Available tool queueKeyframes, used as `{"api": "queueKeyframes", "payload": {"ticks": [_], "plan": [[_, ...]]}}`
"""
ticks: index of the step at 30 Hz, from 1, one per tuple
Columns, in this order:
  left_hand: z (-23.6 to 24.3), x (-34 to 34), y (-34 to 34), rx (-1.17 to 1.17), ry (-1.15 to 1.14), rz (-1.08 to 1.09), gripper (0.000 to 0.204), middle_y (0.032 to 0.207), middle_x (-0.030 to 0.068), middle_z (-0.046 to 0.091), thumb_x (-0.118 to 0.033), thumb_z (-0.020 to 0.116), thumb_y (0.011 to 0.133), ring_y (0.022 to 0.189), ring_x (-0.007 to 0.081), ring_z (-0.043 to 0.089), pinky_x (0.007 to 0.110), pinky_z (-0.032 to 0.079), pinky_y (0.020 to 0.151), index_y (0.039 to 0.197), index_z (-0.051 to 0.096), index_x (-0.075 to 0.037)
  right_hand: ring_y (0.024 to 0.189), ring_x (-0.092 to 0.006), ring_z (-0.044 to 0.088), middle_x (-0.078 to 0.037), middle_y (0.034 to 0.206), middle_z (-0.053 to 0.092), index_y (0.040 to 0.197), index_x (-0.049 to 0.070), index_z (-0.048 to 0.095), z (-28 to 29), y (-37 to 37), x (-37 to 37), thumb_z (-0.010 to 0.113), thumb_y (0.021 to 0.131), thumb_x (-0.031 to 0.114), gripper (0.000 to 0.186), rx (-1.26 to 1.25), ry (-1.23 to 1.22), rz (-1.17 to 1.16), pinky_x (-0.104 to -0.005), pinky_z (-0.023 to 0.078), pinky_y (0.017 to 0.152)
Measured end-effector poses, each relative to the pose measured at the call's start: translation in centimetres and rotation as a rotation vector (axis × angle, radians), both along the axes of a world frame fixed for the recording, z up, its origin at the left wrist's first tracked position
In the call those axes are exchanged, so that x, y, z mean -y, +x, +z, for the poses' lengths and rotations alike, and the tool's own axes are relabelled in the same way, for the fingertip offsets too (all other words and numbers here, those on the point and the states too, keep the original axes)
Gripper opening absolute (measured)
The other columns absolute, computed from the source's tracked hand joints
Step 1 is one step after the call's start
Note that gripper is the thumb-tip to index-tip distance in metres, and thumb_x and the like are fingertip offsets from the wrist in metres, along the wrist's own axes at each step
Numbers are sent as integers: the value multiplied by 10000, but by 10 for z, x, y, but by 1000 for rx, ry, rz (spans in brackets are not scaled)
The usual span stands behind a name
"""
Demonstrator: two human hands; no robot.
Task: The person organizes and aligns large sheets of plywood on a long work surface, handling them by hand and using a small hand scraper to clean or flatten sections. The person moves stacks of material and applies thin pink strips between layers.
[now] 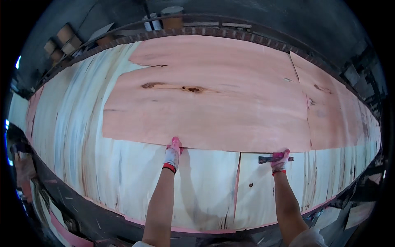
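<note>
1. Left hand [174,149], gloved: nearly closed, thumb over the near edge of the big pink sheet [205,115], apparently pinching it; fingers underneath mostly hidden.
2. Right hand [280,159], gloved: closed round a dark tool [265,160] with a widened end, thumb up at the same edge. Can't tell whether your fingers also grip the sheet there.
3. Big sheet lies flat over the pale sheets [201,185], mid-stack toward the far side; its near edge stops short, so a pale strip shows on your side.
4. Right of it, a second pink sheet [333,111] meets it along an uneven seam.
5. Step in hand, by my read: you're setting the big sheet's position, both hands on the near edge, well apart.
6. Next move probably calls for an even, level pull or nudge from both hands, watching that seam for overlap or gap.
7. Go gently: there's a split [158,66] at the far left and a knot [192,89] with a hole; either could tear. Keep the tool's end off the veneer.
</note>
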State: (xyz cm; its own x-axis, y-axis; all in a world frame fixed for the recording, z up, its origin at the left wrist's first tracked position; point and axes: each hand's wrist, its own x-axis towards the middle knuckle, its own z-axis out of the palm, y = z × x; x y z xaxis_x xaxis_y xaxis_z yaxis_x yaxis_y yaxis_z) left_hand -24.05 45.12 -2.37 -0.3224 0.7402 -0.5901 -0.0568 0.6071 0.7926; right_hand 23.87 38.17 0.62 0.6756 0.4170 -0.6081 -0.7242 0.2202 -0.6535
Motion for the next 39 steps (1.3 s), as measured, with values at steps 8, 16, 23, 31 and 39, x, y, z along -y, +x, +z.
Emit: {"api": "queueKeyframes", "payload": {"ticks": [8,16,23,31,39], "plan": [[66,32,16,916,152,206,330,770,-10,592,-467,546,903,684,102,554,209,447,610,932,599,-142,575,-194,500,-33,722,564,859,114,566,2,3,91,370,937,568,501,-153,-154,630,-326,424,543],[102,338,20,800,102,126,377,1238,89,575,-237,556,940,1147,194,544,323,435,997,1279,510,-80,514,-144,388,31,626,394,795,175,502,60,-49,209,460,925,496,349,-195,-26,1007,-303,329,482],[126,635,31,-76,-96,400,361,1010,30,637,-340,610,900,872,119,577,259,474,755,1097,614,-38,545,-103,399,25,729,490,950,150,536,72,-98,294,471,951,458,315,-68,-28,1454,-273,344,489],[119,950,57,-183,216,1506,545,983,80,620,-310,720,820,901,184,590,282,473,762,1237,481,-53,724,-200,556,-40,941,628,1117,153,569,71,-214,424,518,924,463,369,-42,-189,2101,-385,477,689],[210,1127,-7,-540,444,1949,707,1264,129,495,-200,737,808,1144,216,493,358,411,985,1360,334,-21,640,-203,585,-62,846,646,1048,136,599,116,-382,515,565,926,340,240,265,-40,2312,-359,486,569]]}}
